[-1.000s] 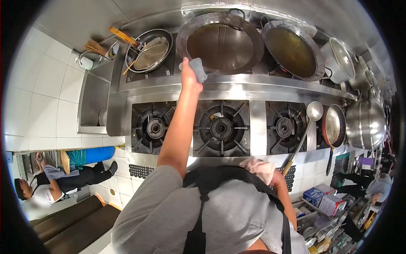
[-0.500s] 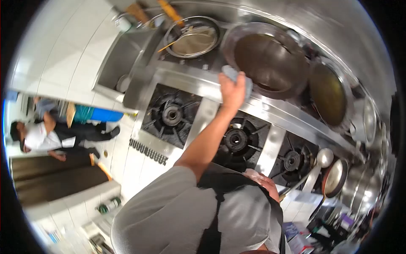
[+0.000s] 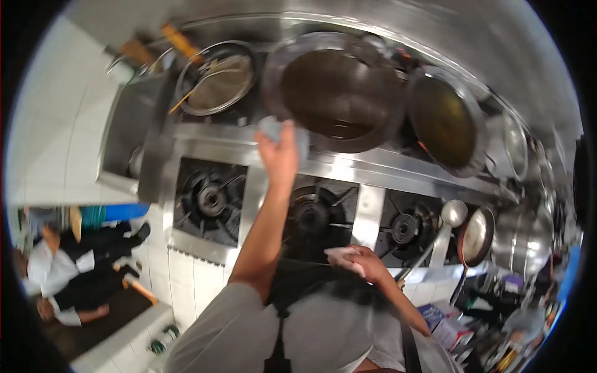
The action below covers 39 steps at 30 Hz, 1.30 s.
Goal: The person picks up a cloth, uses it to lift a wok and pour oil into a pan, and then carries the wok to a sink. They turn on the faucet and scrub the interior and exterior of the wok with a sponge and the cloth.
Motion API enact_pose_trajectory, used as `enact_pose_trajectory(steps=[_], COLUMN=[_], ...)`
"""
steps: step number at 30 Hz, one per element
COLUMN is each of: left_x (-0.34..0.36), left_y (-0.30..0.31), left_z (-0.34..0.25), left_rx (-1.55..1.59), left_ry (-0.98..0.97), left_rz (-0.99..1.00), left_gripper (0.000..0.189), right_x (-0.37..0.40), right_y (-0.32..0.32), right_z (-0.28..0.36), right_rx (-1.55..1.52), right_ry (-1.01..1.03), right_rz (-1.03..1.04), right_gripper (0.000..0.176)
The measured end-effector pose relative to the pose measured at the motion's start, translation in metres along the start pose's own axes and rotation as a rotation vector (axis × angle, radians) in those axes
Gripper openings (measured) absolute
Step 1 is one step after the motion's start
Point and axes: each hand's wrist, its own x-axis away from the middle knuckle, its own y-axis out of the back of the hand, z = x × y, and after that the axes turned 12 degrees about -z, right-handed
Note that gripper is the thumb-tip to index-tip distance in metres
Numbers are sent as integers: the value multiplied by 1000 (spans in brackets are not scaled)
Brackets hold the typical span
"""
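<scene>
My left hand (image 3: 278,152) reaches forward, its fingers closed on a grey cloth (image 3: 272,127) at the near rim of a large wok (image 3: 339,87). Dark liquid shows inside the wok. Closer to my body, my right hand (image 3: 368,263) grips a pale pinkish cloth (image 3: 345,258) over the front edge of the stove. Between my arms lies the middle gas burner (image 3: 313,214), with nothing on it.
A pan with a strainer (image 3: 217,90) stands left of the wok, near a sink (image 3: 127,140). On the right are a pan of yellowish liquid (image 3: 441,121), a ladle (image 3: 454,214) and a frying pan (image 3: 477,236). Two people (image 3: 59,267) are at far left.
My view has shifted, so the stove sits further left and lower. My right hand has come forward from my apron with the pale cloth. A second person now shows at left.
</scene>
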Motion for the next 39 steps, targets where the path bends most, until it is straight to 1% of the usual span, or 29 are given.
enact_pose_trajectory(steps=[2,3,5,8,9,12,14,15,16,17,18,19,21,22,23,24,25,26,27,28,29,31,34,37,39], left_x=[20,16,9,6,6,9,8,5,4,5,8,10,7,7,7,8,8,8,8,10,10,8,11,8,6], left_y=[0,-3,-3,-4,-5,-6,-6,-6,-7,-8,-7,-8,-8,-8,-8,-8,-8,-8,-9,-10,-10,-8,-8,-7,-4], left_z=[-15,2,14,1,3,-2,2,8,13,10,3,0,6,8,7,7,8,8,5,1,-3,-7,-15,-8,-4], left_rx=[28,-57,-130,-77,-56,28,99,140,184,196,209,225,259,274,273,288,304,317,300,282,263,241,208,175,166], left_ry=[-92,-155,-197,-147,-141,-93,-84,-93,-101,-83,-65,-45,-25,-18,-9,-6,-4,-4,-9,-14,-20,11,29,17,15], left_rz=[-19,-60,-76,-17,-17,1,17,25,36,43,50,55,74,79,82,87,89,89,79,69,58,69,71,72,75], left_gripper=[79,75,69,61,57,45,38,35,32,30,29,28,26,26,24,24,24,24,24,24,25,29,33,35,36], right_x=[4,1,-9,-13,-6,12,22,16,14,11,24,30,25,17,6,-12,-21,-50,-57,-64,-82,-153,-196,-231,-241], right_y=[-9,-6,4,23,17,1,3,15,36,54,53,50,60,64,71,79,68,94,87,76,78,117,101,79,65], right_z=[10,7,-17,-41,-27,11,56,71,84,113,159,195,258,286,313,336,364,386,412,435,454,494,523,523,514], right_rx=[-279,-189,-2,161,309,299,183,98,82,138,51,-285,-123,-82,-42,11,60,150,237,270,243,365,502,591,551], right_ry=[44,49,44,70,17,28,272,229,270,379,497,450,614,692,688,814,873,954,965,1013,983,1095,1057,967,915], right_rz=[-2,19,68,68,-6,-136,-159,-178,-294,-334,-304,-193,-344,-392,-499,-600,-732,-785,-893,-916,-929,-1107,-1376,-1561,-1555], right_gripper=[48,48,47,51,51,45,35,33,33,38,44,50,51,47,45,44,46,47,51,56,60,61,59,60,63])
